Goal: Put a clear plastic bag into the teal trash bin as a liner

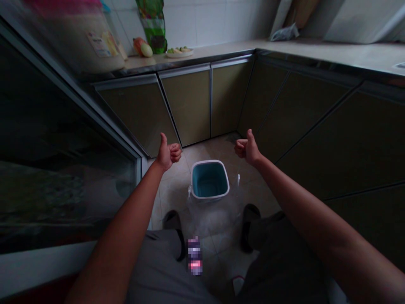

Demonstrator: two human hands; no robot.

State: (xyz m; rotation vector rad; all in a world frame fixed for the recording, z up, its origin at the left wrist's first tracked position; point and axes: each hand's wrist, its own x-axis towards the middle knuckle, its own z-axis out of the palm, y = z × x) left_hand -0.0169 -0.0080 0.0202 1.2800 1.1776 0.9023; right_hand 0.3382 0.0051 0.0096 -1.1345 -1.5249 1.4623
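My left hand (169,153) is held out with the fingers curled into a fist and the thumb pointing up. On the other side, my right hand (248,147) makes the same thumb-up fist. Neither hand holds or touches anything. Between and below them, a square bin (210,196) with a white rim and teal inside stands upright on the tiled floor. A thin see-through plastic bag (210,215) seems to lie spread on the floor on my side of the bin.
Cabinets (186,105) with a countertop (316,50) run around a corner. On the counter stand a large tub (79,42), a green bag (155,29) and a plate (179,54) of food. A glass door (63,147) is at left. My slippered feet flank a blurred-out item (195,255).
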